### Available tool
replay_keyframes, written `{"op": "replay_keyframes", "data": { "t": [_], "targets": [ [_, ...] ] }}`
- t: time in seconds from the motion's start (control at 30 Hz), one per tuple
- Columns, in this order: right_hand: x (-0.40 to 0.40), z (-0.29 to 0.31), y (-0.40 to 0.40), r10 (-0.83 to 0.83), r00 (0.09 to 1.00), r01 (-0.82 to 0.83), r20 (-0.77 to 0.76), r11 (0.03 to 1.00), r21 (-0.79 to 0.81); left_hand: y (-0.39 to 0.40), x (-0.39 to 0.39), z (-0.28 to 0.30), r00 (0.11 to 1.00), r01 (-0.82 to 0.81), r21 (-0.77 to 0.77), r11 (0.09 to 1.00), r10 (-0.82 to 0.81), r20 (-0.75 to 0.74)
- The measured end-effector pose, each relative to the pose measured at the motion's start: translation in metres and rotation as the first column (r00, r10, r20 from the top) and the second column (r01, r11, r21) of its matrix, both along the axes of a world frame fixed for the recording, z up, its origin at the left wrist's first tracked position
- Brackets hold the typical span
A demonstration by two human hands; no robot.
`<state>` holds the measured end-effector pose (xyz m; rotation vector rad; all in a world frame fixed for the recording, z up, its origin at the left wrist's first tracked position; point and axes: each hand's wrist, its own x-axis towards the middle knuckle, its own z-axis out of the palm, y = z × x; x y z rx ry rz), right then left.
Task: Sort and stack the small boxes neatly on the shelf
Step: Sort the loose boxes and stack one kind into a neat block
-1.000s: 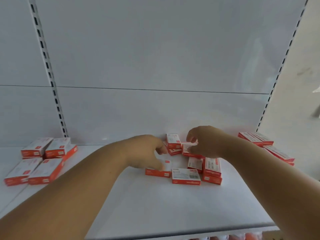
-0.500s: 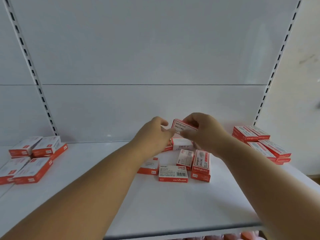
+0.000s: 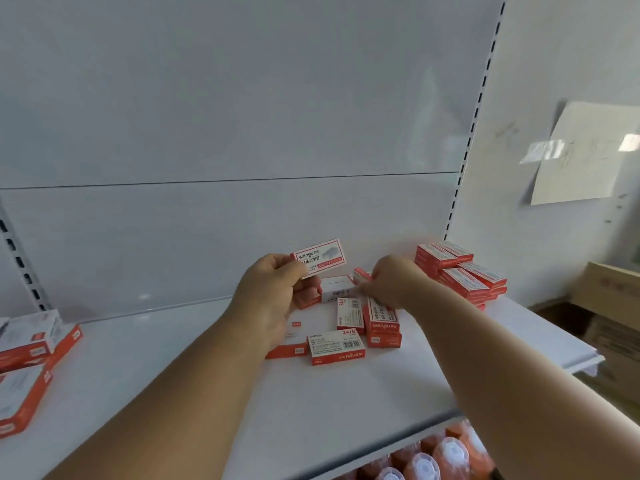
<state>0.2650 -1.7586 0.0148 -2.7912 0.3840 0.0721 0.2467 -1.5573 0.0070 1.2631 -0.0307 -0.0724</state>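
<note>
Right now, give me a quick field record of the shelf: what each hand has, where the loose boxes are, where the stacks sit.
left hand: holds one small box raised above the shelf, label toward the camera
right hand: pinches another box at the back of the pile
loose pile: mid-shelf, boxes lying at mixed angles
right stack: neat, by the back right corner
left group: at the left edge, partly out of frame
shelf: white
</note>
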Motion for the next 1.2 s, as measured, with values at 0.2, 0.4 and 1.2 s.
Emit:
{"op": "replay_keyframes", "data": {
  "t": [0.2,0.4,1.2],
  "targets": [
    [-0.020,0.008,0.016,-0.165,0.910,0.020,0.381,0.934,0.356,-0.001,-0.006,0.004,0.997,0.071,-0.081,0.994,-0.069,0.032],
    [-0.061,0.013,0.043,-0.332,0.901,-0.285,0.280,0.035,0.958,-0.003,-0.008,0.006,1.000,-0.013,-0.105,0.994,0.014,0.010],
    [-0.090,0.036,-0.181,-0.244,0.884,-0.318,0.400,0.313,0.895,-0.189,-0.033,0.037,0.954,0.232,0.495,0.837,-0.295,0.053]
  ]
}}
